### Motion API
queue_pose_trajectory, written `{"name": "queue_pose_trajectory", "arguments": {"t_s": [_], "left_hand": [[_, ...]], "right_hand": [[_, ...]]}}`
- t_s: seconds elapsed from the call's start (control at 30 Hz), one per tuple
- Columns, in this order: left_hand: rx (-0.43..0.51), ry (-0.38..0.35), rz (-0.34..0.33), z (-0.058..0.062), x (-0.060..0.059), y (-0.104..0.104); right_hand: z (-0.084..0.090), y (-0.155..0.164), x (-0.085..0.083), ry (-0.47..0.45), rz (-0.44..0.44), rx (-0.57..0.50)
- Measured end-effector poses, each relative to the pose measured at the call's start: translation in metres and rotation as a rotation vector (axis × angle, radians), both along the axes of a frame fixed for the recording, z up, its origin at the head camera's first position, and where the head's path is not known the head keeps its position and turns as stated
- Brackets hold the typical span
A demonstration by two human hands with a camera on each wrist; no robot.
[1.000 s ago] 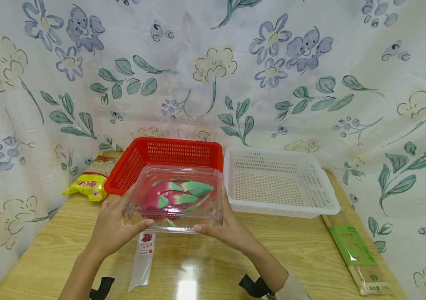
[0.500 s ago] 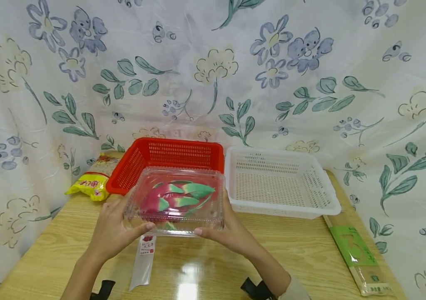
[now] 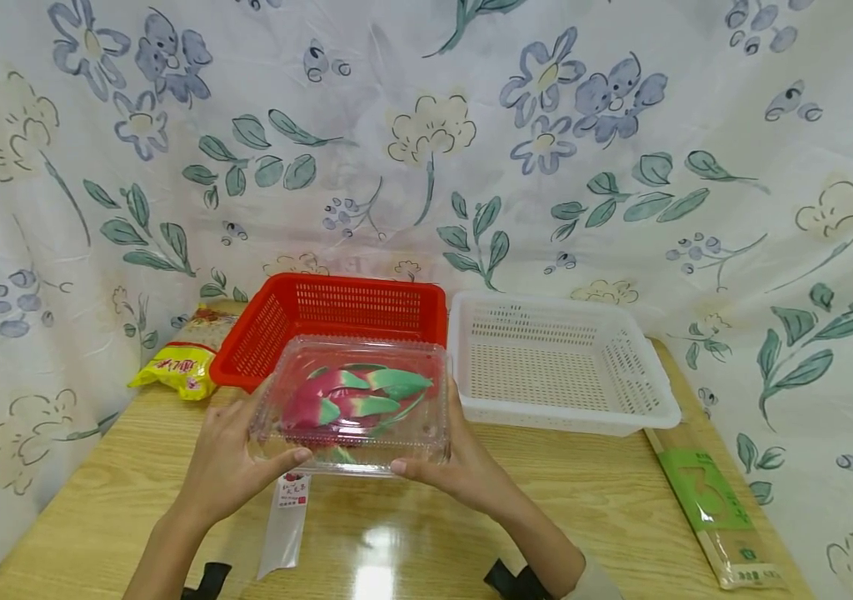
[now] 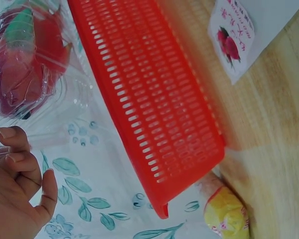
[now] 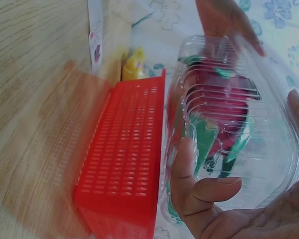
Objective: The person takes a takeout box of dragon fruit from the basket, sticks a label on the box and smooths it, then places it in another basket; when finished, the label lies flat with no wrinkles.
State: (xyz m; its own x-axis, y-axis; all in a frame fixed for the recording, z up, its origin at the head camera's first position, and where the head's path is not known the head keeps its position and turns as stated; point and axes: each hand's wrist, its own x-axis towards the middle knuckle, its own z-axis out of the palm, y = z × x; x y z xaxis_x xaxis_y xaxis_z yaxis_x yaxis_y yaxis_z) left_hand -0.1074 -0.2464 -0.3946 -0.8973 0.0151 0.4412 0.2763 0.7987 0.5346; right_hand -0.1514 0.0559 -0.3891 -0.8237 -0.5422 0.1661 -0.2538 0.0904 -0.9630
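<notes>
Holding: we are gripping the clear clamshell box (image 3: 355, 406) from both sides above the table (image 3: 584, 500).
Left hand (image 3: 235, 454): curled round its left edge, thumb on top.
Right hand (image 3: 456, 462): clamped on its right edge.
Contents: a dragon fruit (image 3: 347, 396) is lying inside.
Behind: red basket (image 3: 336, 308) and white basket (image 3: 554, 358), sitting along the table's far edge.

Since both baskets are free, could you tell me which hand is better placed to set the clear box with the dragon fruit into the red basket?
Probably the left hand: it grips the clear box on the side of the red basket.
</notes>
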Motion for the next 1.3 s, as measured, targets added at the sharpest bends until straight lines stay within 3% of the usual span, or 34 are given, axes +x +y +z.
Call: {"name": "queue_pose_trajectory", "arguments": {"t_s": [0.63,0.93,1.3], "left_hand": [[0.001,0.023,-0.005,-0.002,0.006,0.004],[0.009,-0.001,0.002,0.0,0.011,0.005],[0.016,0.038,-0.008,-0.004,0.012,0.007]], "right_hand": [[-0.001,0.004,0.009,-0.018,-0.031,0.017],[0.0,0.006,0.016,-0.051,-0.077,0.088],[-0.001,0.007,0.017,-0.04,-0.03,0.024]]}}
